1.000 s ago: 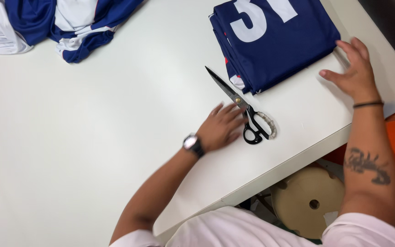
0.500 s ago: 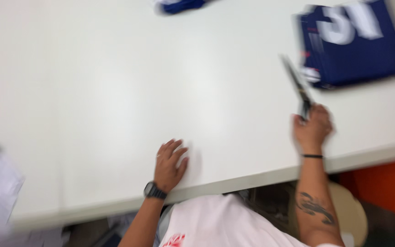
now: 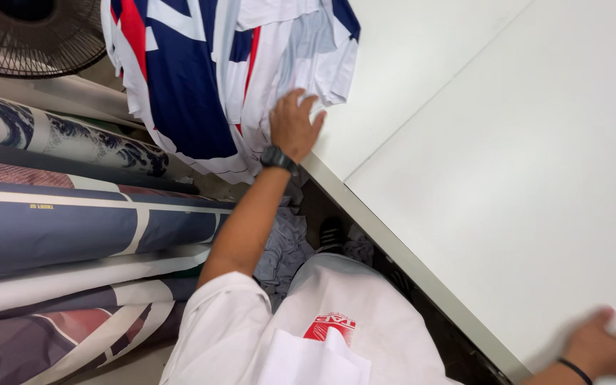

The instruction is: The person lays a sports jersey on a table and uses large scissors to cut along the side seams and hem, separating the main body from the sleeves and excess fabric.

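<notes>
Since a moment ago the view has swung to the left, and the scissors and the folded blue shirt are gone from sight. Now the left hand [image 3: 295, 125] has moved off the bare desk top and reaches out to a pile of cloth [image 3: 208, 71]. That pile is blue, white and red, and it hangs over the corner of the white desk [image 3: 507, 157]. The left hand lies on the white part of the pile with its fingers spread and a little bent. It presses on the cloth, but I cannot tell if it has pinched any of it. A black watch [image 3: 278, 158] sits on that wrist.

The right hand [image 3: 607, 351] is low in the right corner, resting flat and open on the desk. It is blurry and holds nothing. A thin black band is round its wrist.

Beside the desk, on the left, lie big rolls of printed cloth [image 3: 58, 228]. A round fan [image 3: 33, 36] stands near the top left corner.
</notes>
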